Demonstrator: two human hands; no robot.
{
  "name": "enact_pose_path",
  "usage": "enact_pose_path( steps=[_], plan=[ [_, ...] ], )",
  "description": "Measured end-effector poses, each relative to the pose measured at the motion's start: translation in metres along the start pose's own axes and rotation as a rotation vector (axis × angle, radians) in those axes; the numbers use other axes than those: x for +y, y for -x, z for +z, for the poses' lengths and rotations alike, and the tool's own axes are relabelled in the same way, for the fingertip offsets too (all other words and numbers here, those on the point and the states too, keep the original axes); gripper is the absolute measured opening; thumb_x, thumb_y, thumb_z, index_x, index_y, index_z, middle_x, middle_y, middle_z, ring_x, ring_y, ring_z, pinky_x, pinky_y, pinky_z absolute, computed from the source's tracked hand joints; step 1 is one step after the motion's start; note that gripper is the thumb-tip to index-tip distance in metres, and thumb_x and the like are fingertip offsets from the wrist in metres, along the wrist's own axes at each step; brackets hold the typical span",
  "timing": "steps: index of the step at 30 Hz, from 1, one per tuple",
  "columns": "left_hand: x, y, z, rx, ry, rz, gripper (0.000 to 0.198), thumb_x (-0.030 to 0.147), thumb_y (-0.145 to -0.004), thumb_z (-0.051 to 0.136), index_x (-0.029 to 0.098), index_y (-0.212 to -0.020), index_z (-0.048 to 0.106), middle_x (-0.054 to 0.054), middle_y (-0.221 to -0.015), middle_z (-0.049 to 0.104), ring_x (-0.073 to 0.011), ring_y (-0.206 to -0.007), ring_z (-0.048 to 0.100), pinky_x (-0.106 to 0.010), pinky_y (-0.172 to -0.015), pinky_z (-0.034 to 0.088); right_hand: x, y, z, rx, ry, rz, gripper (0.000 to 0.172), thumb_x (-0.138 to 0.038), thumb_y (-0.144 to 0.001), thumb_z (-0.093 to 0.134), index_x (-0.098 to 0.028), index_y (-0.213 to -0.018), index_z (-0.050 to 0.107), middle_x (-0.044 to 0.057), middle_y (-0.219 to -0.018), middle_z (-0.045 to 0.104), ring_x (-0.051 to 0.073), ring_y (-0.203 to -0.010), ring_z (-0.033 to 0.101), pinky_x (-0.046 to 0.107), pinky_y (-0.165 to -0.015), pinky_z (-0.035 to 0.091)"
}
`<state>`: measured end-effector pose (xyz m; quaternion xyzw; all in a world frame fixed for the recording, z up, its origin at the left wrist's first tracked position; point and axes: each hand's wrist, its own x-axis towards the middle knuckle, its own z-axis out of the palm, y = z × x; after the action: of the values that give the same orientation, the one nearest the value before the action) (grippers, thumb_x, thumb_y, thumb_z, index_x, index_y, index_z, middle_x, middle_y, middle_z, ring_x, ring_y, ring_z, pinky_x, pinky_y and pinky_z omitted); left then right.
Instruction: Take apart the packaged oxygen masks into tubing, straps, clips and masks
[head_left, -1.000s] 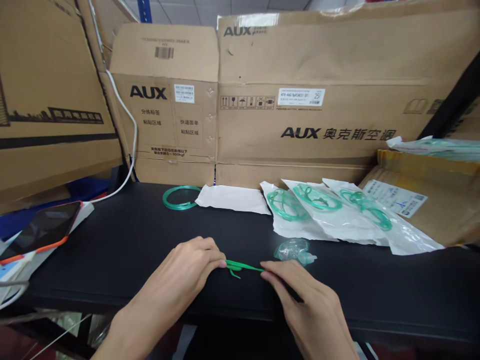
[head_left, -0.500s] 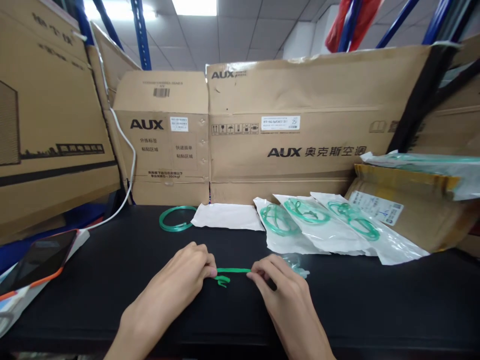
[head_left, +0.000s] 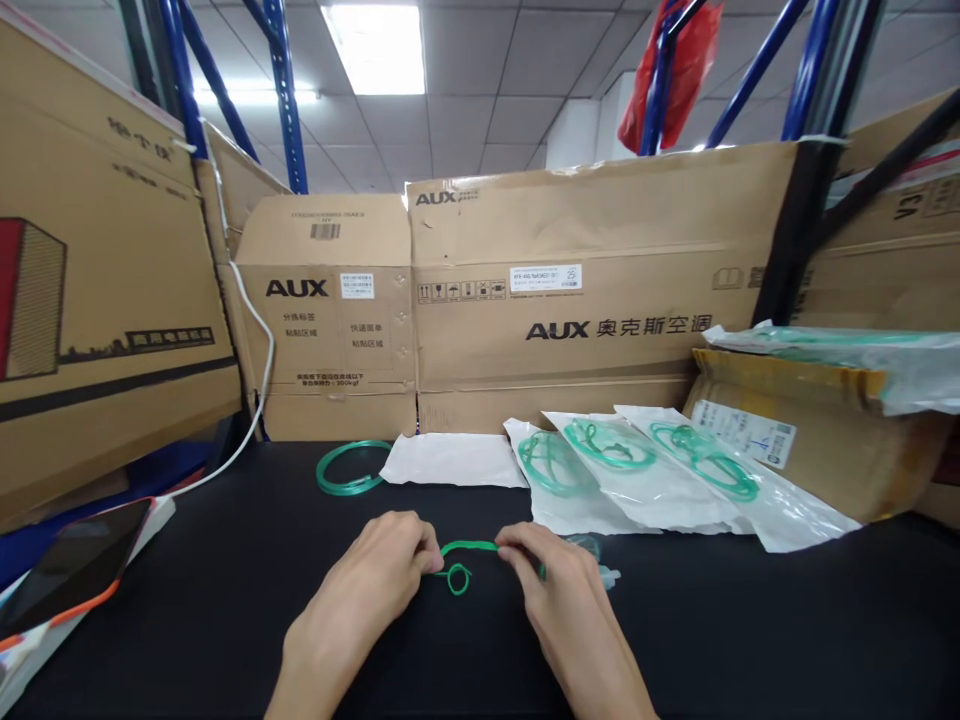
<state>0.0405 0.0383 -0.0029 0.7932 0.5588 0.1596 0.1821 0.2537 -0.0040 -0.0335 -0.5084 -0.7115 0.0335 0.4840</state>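
Between my two hands runs a thin green elastic strap (head_left: 471, 546), slightly bowed upward. My left hand (head_left: 390, 565) pinches one part of it between thumb and fingers, and a curled loose end hangs beside the thumb. The other part is pinched by my right hand (head_left: 559, 580), whose remaining fingers are bent. A clear plastic piece with a pale tip (head_left: 609, 577) lies just behind my right hand, partly hidden by it. Farther back on the black table (head_left: 450, 660) rests a coil of green tubing (head_left: 352, 487).
A flat white packet (head_left: 454, 460) lies at the back middle. Several white pouches with green tubing (head_left: 600, 470) fan out to its right, beside a cardboard box (head_left: 814, 400) topped by more pouches. At left a phone (head_left: 75, 565) sits near a white cable (head_left: 262, 385). Cardboard panels (head_left: 555, 370) wall the back.
The strap has gone from taut and straight to a slack bow, and its loose end now curls into a ring. Both hands still pinch it. The camera view has tilted up a little.
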Motion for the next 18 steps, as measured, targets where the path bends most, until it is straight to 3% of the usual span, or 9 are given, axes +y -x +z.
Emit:
enact_pose_path(
  steps=[2, 5, 7, 12, 18],
  plan=[
    [0.004, 0.001, 0.0, -0.019, 0.029, 0.007, 0.014, 0.034, -0.09, 0.065, 0.028, -0.1, 0.074, -0.003, -0.107, 0.071, -0.0275, -0.109, 0.062, -0.036, -0.09, 0.044, 0.003, 0.005, 0.002, 0.004, 0.002, 0.004, 0.025, -0.008, -0.097, 0.05, -0.022, -0.085, 0.068, 0.003, -0.086, 0.075, 0.021, -0.079, 0.072, 0.03, -0.072, 0.05],
    [0.018, 0.007, 0.0, -0.016, 0.091, 0.055, 0.037, 0.04, -0.086, 0.074, 0.031, -0.122, 0.071, -0.002, -0.12, 0.069, -0.0282, -0.116, 0.059, -0.037, -0.097, 0.043, 0.006, 0.009, 0.004, 0.008, 0.001, -0.002, 0.024, -0.007, -0.095, 0.052, -0.022, -0.084, 0.068, 0.002, -0.085, 0.075, 0.021, -0.078, 0.072, 0.03, -0.071, 0.05],
    [0.03, 0.009, 0.003, -0.002, 0.129, 0.119, 0.041, 0.042, -0.088, 0.074, 0.034, -0.128, 0.068, 0.0, -0.125, 0.068, -0.0274, -0.118, 0.058, -0.036, -0.1, 0.041, 0.008, 0.01, 0.005, 0.015, -0.001, -0.01, 0.024, -0.007, -0.095, 0.052, -0.022, -0.085, 0.068, 0.003, -0.085, 0.075, 0.021, -0.077, 0.073, 0.03, -0.071, 0.05],
    [0.042, 0.004, 0.018, 0.003, 0.161, 0.249, 0.021, 0.034, -0.099, 0.059, 0.036, -0.116, 0.071, 0.002, -0.116, 0.071, -0.024, -0.115, 0.059, -0.034, -0.101, 0.04, 0.01, 0.011, 0.008, 0.048, 0.002, -0.036, 0.026, -0.008, -0.094, 0.051, -0.023, -0.09, 0.072, 0.003, -0.086, 0.076, 0.022, -0.079, 0.074, 0.032, -0.072, 0.052],
    [0.038, -0.005, 0.024, 0.011, 0.15, 0.241, 0.023, 0.035, -0.102, 0.051, 0.034, -0.11, 0.073, 0.0, -0.11, 0.072, -0.0253, -0.11, 0.059, -0.035, -0.095, 0.042, 0.006, 0.01, -0.002, 0.057, 0.005, -0.076, 0.025, -0.013, -0.096, 0.052, -0.023, -0.095, 0.075, 0.004, -0.091, 0.078, 0.022, -0.083, 0.076, 0.031, -0.074, 0.057]
  ],
)
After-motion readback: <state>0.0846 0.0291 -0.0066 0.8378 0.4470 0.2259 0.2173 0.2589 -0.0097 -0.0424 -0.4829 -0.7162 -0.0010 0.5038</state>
